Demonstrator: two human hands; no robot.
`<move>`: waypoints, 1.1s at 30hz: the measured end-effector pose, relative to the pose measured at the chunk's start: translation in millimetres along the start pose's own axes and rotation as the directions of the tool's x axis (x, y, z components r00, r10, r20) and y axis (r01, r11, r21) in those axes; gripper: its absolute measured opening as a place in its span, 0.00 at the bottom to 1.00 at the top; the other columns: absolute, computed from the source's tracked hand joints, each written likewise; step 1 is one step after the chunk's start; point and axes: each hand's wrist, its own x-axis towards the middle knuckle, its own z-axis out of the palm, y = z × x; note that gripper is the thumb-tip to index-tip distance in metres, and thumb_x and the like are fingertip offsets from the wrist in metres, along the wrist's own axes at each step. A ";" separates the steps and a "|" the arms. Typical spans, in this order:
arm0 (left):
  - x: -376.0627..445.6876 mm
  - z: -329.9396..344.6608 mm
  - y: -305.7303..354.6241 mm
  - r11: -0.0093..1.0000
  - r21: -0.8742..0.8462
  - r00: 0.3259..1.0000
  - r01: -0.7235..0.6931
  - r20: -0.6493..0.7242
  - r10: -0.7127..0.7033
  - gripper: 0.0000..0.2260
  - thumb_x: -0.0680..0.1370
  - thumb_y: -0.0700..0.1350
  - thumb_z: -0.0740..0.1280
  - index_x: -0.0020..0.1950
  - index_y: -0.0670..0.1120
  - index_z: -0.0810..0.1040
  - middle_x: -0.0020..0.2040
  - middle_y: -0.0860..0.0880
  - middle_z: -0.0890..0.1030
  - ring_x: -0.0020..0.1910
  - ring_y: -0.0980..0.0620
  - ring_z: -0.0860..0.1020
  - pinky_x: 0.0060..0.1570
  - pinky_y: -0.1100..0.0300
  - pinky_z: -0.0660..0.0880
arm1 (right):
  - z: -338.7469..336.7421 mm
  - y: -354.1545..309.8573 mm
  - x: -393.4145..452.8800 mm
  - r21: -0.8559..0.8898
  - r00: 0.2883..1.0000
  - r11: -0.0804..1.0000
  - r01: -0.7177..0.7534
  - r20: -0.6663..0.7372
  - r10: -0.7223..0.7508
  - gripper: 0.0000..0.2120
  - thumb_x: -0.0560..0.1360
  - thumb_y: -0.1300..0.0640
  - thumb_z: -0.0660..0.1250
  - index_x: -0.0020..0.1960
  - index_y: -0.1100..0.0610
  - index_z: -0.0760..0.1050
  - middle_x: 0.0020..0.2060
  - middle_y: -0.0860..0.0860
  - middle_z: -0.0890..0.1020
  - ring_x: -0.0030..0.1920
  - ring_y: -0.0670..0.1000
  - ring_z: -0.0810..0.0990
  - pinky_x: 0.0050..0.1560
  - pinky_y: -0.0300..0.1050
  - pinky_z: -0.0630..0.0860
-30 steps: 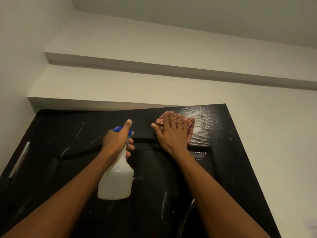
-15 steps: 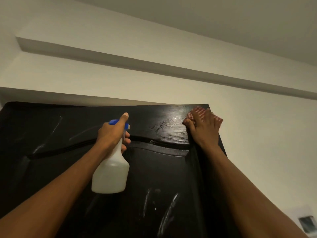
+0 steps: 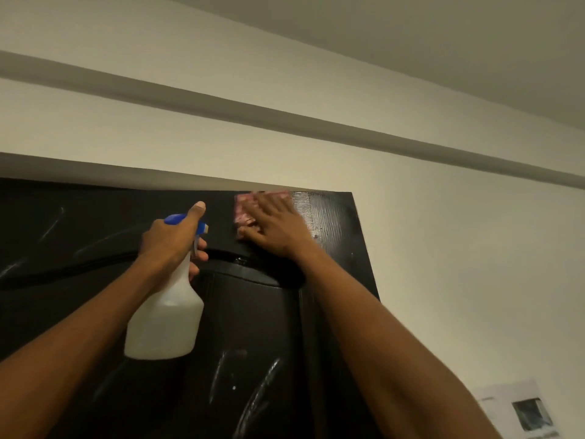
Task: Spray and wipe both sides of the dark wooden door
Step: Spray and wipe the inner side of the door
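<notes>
Along the top rail of the dark wooden door (image 3: 332,223), the right hand (image 3: 278,229) presses a pink cloth (image 3: 245,207) with flat fingers; the left hand (image 3: 172,237) grips the spray bottle (image 3: 167,321). At this reach the cloth could slip free.

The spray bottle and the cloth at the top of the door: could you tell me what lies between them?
In the head view, only bare dark door separates the spray bottle in the left hand from the cloth under the right hand.
</notes>
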 end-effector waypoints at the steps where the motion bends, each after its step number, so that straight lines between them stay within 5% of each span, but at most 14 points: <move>1: -2.4 5.0 0.7 1.000 -0.002 1.000 -0.001 0.003 0.001 0.21 0.80 0.63 0.61 0.51 0.44 0.76 0.49 0.40 0.82 0.40 0.45 0.81 0.30 0.56 0.74 | 0.4 21.5 -6.7 0.019 0.995 0.995 -0.097 -0.021 0.098 0.34 0.79 0.30 0.45 0.81 0.42 0.46 0.82 0.52 0.50 0.81 0.56 0.47 0.79 0.60 0.41; 5: -11.5 19.5 -0.8 1.000 -0.005 1.000 0.020 0.017 -0.020 0.21 0.80 0.63 0.61 0.50 0.44 0.76 0.48 0.40 0.82 0.39 0.45 0.81 0.29 0.56 0.74 | -0.4 95.6 -36.5 0.086 0.885 0.884 -0.459 -0.047 0.464 0.38 0.77 0.27 0.42 0.81 0.44 0.47 0.81 0.55 0.49 0.80 0.59 0.47 0.78 0.62 0.42; 9: -21.4 22.1 -1.8 0.999 -0.018 0.999 0.041 0.015 -0.041 0.22 0.80 0.63 0.61 0.52 0.44 0.77 0.48 0.41 0.82 0.38 0.46 0.81 0.28 0.57 0.74 | 11.8 83.8 -81.6 0.189 0.791 0.789 -0.585 -0.081 0.606 0.36 0.79 0.30 0.47 0.81 0.47 0.51 0.80 0.58 0.54 0.79 0.61 0.51 0.78 0.63 0.47; 11: -30.9 26.9 -8.5 0.997 -0.032 0.998 0.067 0.020 -0.066 0.23 0.80 0.63 0.61 0.54 0.43 0.77 0.47 0.41 0.82 0.39 0.46 0.81 0.29 0.57 0.74 | 28.4 52.5 -117.6 0.209 0.758 0.755 -0.621 -0.086 0.647 0.36 0.79 0.30 0.46 0.82 0.47 0.48 0.81 0.59 0.50 0.80 0.62 0.48 0.78 0.63 0.42; 15: -55.1 36.8 -26.1 0.989 -0.025 0.989 0.148 0.025 -0.147 0.24 0.79 0.64 0.61 0.50 0.41 0.78 0.44 0.41 0.82 0.37 0.46 0.80 0.30 0.56 0.74 | 57.7 -16.0 -176.8 0.196 0.886 0.877 -0.438 -0.073 0.459 0.33 0.80 0.31 0.46 0.81 0.43 0.48 0.81 0.54 0.48 0.81 0.59 0.44 0.76 0.56 0.30; 18: -65.9 35.8 -32.7 0.985 -0.015 0.985 0.173 0.017 -0.173 0.24 0.79 0.63 0.61 0.48 0.41 0.77 0.45 0.40 0.82 0.37 0.45 0.79 0.31 0.55 0.74 | 65.5 -8.2 -184.6 0.074 0.986 0.986 -0.148 -0.064 0.153 0.33 0.81 0.31 0.47 0.82 0.44 0.48 0.81 0.53 0.51 0.81 0.57 0.48 0.79 0.56 0.37; 20: -66.8 31.9 -37.1 0.983 -0.014 0.983 0.181 0.000 -0.181 0.24 0.79 0.63 0.61 0.49 0.41 0.78 0.46 0.39 0.82 0.39 0.43 0.80 0.31 0.55 0.75 | 68.3 17.0 -177.3 0.029 0.976 0.979 -0.201 -0.084 0.203 0.34 0.81 0.31 0.47 0.82 0.46 0.49 0.81 0.54 0.51 0.81 0.58 0.49 0.79 0.59 0.43; 23: -66.0 24.1 -38.4 0.982 0.001 0.982 0.189 -0.026 -0.189 0.23 0.79 0.63 0.62 0.49 0.43 0.78 0.47 0.39 0.82 0.40 0.43 0.80 0.32 0.55 0.75 | 66.0 41.1 -162.9 0.168 0.784 0.784 -0.598 -0.078 0.615 0.36 0.81 0.31 0.45 0.82 0.48 0.45 0.81 0.56 0.48 0.80 0.61 0.46 0.78 0.62 0.40; 25: -66.2 16.7 -38.2 0.982 0.020 0.982 0.186 -0.048 -0.185 0.22 0.79 0.63 0.62 0.49 0.43 0.78 0.47 0.39 0.82 0.40 0.44 0.80 0.32 0.55 0.75 | 64.1 29.6 -150.2 0.257 0.675 0.661 -0.705 -0.042 0.736 0.35 0.82 0.34 0.45 0.82 0.50 0.43 0.81 0.57 0.47 0.80 0.62 0.45 0.78 0.63 0.38; 28: -66.3 1.8 -41.1 0.982 0.035 0.980 0.187 -0.079 -0.184 0.23 0.79 0.63 0.62 0.50 0.42 0.78 0.46 0.39 0.82 0.40 0.43 0.80 0.33 0.55 0.75 | 66.8 -17.5 -131.5 0.316 0.799 0.770 -0.554 -0.059 0.599 0.32 0.84 0.38 0.46 0.82 0.51 0.47 0.81 0.57 0.50 0.80 0.60 0.47 0.78 0.58 0.36; 30: -65.5 -6.5 -42.9 0.981 0.046 0.978 0.188 -0.101 -0.183 0.24 0.79 0.63 0.62 0.50 0.42 0.79 0.46 0.39 0.83 0.40 0.43 0.81 0.33 0.55 0.76 | 71.2 -53.1 -117.0 0.281 0.915 0.892 -0.354 -0.090 0.392 0.29 0.84 0.40 0.48 0.81 0.51 0.52 0.80 0.57 0.55 0.80 0.59 0.51 0.79 0.57 0.41; 33: -61.2 -16.4 -47.4 0.980 0.074 0.975 0.183 -0.145 -0.171 0.23 0.79 0.63 0.61 0.51 0.42 0.79 0.45 0.40 0.83 0.39 0.45 0.81 0.32 0.56 0.74 | 71.6 -103.6 -91.7 0.227 0.996 0.973 -0.044 -0.062 0.060 0.29 0.84 0.40 0.51 0.81 0.52 0.55 0.80 0.57 0.58 0.80 0.59 0.53 0.78 0.55 0.40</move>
